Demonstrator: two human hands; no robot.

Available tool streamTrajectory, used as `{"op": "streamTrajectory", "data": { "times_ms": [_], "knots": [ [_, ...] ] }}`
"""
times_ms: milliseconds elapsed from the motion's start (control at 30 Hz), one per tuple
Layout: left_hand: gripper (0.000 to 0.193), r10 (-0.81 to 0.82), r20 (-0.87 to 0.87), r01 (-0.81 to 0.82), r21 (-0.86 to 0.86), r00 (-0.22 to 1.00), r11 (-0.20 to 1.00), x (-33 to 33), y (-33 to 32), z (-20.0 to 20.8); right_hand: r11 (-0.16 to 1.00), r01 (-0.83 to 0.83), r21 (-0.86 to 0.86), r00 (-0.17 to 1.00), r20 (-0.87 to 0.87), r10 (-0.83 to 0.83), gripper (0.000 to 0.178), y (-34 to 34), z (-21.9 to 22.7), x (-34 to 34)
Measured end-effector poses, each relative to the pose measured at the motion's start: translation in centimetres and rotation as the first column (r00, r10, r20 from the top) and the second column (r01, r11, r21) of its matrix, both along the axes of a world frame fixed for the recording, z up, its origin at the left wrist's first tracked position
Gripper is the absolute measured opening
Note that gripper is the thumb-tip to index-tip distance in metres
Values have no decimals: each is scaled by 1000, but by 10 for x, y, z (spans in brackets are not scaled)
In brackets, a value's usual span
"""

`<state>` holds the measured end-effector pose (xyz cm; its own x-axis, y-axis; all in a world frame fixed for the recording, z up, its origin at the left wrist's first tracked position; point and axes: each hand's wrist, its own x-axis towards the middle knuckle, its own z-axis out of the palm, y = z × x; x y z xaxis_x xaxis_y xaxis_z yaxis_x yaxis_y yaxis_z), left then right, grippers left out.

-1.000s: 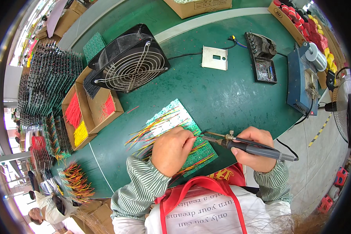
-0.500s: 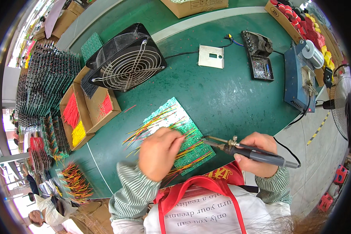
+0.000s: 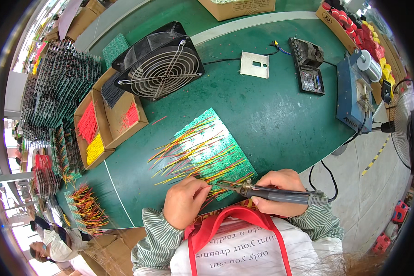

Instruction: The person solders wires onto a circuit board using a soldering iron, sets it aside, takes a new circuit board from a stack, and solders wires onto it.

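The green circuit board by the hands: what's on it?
Red and yellow wires lie across the green board, poking past its left edge, with the soldering iron reaching over. Spots beneath the wires and the board's underside are hidden.

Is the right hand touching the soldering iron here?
Touching: the head view plainly shows the right hand gripping the soldering iron by its grey handle.

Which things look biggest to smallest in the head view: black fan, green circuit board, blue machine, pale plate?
1. Black fan and green circuit board: too alike to rank
2. Blue machine
3. Pale plate
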<state>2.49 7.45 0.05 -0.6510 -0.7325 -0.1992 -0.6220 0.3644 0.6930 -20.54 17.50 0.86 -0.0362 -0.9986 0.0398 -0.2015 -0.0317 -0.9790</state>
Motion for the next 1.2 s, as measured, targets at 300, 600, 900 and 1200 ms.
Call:
{"op": "streamTrajectory", "data": {
  "times_ms": [300, 600, 900, 1200],
  "knots": [
    [8, -25, 0, 25, -40, 1000, 999, -1, -4, -2, 999, -7, 37, 1000, -8, 7, 16, -5, -1, 2],
    [6, -14, 40, 21, -180, 999, 983, -3, -2, 12, 999, 15, -48, 998, -53, -17, 16, -3, 4, -8],
    [7, -72, -16, 68, -185, 997, 980, -22, -1, 8, 997, 71, -21, 996, -46, -72, 17, 7, 5, -14],
    [8, -96, 2, 95, -171, 995, 981, -27, -3, 0, 998, 59, 9, 997, -52, -58, 17, 5, 0, -13]
  ]
}}
